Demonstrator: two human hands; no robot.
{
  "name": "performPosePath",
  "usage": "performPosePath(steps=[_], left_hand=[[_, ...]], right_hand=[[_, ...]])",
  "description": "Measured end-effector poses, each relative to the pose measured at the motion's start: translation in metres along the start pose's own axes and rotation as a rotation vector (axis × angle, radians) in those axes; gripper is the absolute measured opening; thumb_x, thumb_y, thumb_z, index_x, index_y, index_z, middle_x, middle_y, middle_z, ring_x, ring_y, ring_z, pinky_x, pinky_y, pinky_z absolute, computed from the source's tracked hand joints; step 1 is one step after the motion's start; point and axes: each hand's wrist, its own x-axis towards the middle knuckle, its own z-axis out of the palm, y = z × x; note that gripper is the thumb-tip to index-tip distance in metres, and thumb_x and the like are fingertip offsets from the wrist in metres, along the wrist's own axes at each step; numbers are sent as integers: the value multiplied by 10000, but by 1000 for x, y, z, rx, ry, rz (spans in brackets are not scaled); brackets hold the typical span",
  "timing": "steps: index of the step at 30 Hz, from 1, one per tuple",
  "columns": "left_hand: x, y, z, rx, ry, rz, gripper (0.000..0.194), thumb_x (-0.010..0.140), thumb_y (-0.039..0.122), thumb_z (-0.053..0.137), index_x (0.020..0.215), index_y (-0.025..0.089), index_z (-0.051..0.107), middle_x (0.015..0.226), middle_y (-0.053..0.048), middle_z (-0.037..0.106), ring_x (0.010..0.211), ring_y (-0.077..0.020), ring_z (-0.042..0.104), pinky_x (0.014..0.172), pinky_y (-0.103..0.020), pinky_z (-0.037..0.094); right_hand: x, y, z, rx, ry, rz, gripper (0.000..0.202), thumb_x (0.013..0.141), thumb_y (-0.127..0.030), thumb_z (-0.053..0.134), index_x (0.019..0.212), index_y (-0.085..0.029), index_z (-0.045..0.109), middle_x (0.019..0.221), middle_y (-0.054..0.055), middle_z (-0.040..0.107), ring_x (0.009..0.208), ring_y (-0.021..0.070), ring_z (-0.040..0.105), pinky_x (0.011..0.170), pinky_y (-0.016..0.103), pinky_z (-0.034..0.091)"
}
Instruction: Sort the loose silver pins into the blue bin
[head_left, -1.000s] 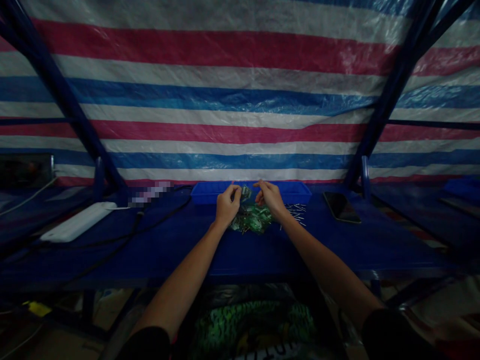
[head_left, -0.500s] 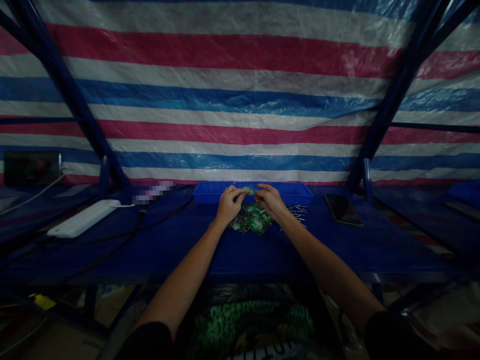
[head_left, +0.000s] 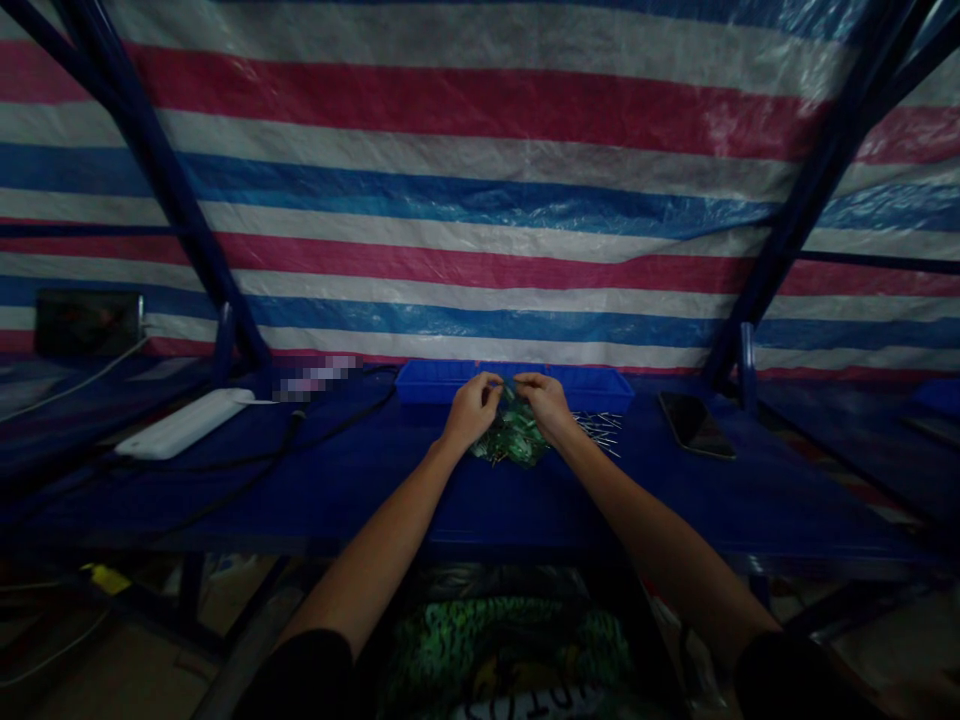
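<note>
My left hand (head_left: 474, 405) and my right hand (head_left: 546, 402) face each other over a pile of green, see-through pieces (head_left: 517, 440) on the blue table. The fingertips of both hands are pinched around a small green see-through piece (head_left: 510, 388), too dim and small to name exactly. Beside my right hand lie several thin metal pins (head_left: 600, 432), spread loosely. Just behind both hands sits a shallow blue tray (head_left: 427, 385), partly covered by them.
The blue table (head_left: 360, 500) carries a white power strip (head_left: 187, 425) with black cables (head_left: 330, 435) at the left. A dark phone (head_left: 696, 425) lies to the right, and a screen (head_left: 88, 322) stands far left. A striped tarp (head_left: 480, 200) hangs behind blue frame posts.
My hands have drawn slightly closer together at the green piece, and its upper end now hangs lower between the fingertips. The whole view has shifted a little.
</note>
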Motion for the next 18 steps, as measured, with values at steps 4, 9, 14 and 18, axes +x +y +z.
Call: performPosePath(steps=[4,9,14,18], left_hand=[[0,0,1,-5,0,-46,250,874,342,428,866,176,614,729,-29,626,678,-164,565,630,-263,404],[-1,4,1,-150,-49,-183,541,911,476,257,774,155,670,626,-47,615,616,-180,574,589,-277,393],[3,3,0,-287,36,-325,647,912,509,182,648,146,647,544,-46,584,534,-160,552,555,-270,395],[5,1,-3,-186,151,-242,402,881,410,388,675,150,614,571,-21,587,553,-150,543,538,-245,372]], right_hand=[[-1,-5,-1,-118,60,-162,135,620,-237,526,710,-163,593,651,-12,572,625,121,498,641,254,396],[-6,-10,-1,-230,28,-403,113,697,-243,489,717,-166,568,775,25,571,769,148,535,740,280,426],[-11,-13,-1,-478,33,-596,147,740,-220,479,720,-171,616,946,56,533,957,167,499,908,331,361],[-8,-7,-2,-557,43,-602,156,745,-210,493,745,-179,646,1025,68,505,1013,180,478,943,344,335]])
